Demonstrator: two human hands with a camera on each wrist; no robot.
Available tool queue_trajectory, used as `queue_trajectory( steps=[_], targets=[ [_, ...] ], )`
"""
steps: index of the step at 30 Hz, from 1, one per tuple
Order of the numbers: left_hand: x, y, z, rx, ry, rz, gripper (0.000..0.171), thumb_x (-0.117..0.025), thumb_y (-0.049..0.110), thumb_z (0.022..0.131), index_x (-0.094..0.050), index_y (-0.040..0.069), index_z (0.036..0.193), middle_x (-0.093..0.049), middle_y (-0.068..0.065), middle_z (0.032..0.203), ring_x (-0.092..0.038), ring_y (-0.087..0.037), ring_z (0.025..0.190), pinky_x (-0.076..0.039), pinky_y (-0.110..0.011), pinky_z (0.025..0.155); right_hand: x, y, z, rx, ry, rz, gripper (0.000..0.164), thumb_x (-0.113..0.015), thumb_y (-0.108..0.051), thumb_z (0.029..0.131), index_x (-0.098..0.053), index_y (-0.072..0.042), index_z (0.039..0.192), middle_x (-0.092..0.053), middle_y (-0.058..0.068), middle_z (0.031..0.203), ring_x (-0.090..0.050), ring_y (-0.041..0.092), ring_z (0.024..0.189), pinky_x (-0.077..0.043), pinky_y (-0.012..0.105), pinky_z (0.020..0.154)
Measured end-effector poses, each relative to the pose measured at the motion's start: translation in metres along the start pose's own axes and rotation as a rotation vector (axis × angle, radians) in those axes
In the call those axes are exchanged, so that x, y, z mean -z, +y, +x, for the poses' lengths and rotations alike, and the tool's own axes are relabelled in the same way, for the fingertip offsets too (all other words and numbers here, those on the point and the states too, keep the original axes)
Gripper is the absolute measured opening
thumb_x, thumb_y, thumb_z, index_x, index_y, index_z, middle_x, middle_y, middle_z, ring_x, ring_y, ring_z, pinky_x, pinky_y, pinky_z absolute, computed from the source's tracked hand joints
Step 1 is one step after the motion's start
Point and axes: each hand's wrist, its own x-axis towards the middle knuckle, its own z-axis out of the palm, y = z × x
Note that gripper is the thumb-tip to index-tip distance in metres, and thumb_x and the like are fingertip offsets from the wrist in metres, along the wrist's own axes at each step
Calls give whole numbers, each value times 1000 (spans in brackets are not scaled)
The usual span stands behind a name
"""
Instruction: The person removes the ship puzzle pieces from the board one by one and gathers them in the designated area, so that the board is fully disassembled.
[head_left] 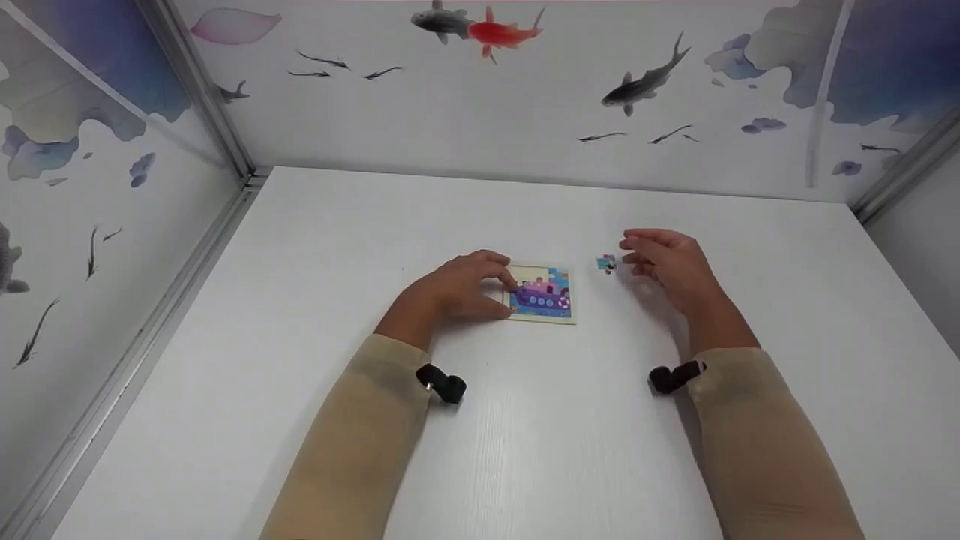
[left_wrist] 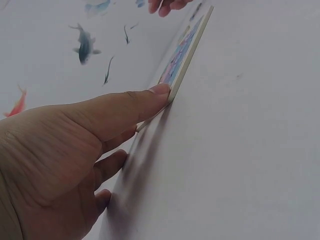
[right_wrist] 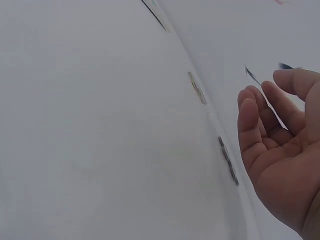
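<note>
My left hand (head_left: 466, 289) holds the left side of a small square jigsaw puzzle (head_left: 541, 294) in a pale frame, lying flat with a purple and pink boat picture. Its thumb lies at the near left corner, while the index fingertip touches the picture. In the left wrist view the thumb (left_wrist: 145, 102) presses on the frame's edge, other fingers partly behind it. My right hand (head_left: 667, 262) hovers right of a small colourful jigsaw piece cluster (head_left: 606, 263). Its fingers (right_wrist: 250, 120) are loosely bent with nothing between them.
The white table (head_left: 525, 427) meets a printed back wall (head_left: 510, 112) with fish pictures. A side panel (head_left: 97, 225) stands at the left. Thin pale (right_wrist: 197, 88) and dark strips (right_wrist: 228, 161) lie on the table in the right wrist view.
</note>
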Motion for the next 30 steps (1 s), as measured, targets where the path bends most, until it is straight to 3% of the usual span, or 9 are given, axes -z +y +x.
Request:
queue_trajectory(
  steps=[8, 15, 23, 30],
  targets=[
    [0, 0, 0, 2, 0, -2, 30, -80, 39, 93, -74, 37, 122, -39, 10, 171, -26, -29, 165, -21, -57, 135, -39, -14, -5, -26, -140, -64, 50, -71, -39, 104, -65, -11, 144, -66, 11, 149, -70, 22, 123, -61, 24, 96],
    [1, 1, 0, -2, -5, 0, 31, -81, 40, 93, -73, 36, 123, -39, 9, 171, -27, -30, 165, -21, -56, 135, -59, -30, -9, 28, -262, -161, 52, -72, -37, 103, -63, -8, 146, -62, 13, 152, -66, 25, 128, -59, 27, 100],
    [1, 3, 0, 13, 5, -34, 29, -83, 39, 92, -75, 37, 120, -41, 11, 169, -29, -28, 164, -23, -55, 135, -74, -45, -7, 26, -252, -353, 47, -74, -40, 101, -69, -16, 140, -68, 6, 143, -66, 28, 123, -54, 44, 110],
    [0, 1, 1, 18, 9, -40, 28, -83, 39, 92, -75, 38, 119, -41, 11, 169, -29, -29, 164, -24, -56, 135, -78, -37, -3, 23, -255, -490, 38, -77, -37, 99, -73, -24, 134, -65, 6, 133, -63, 26, 114, -57, 38, 99]
  ],
)
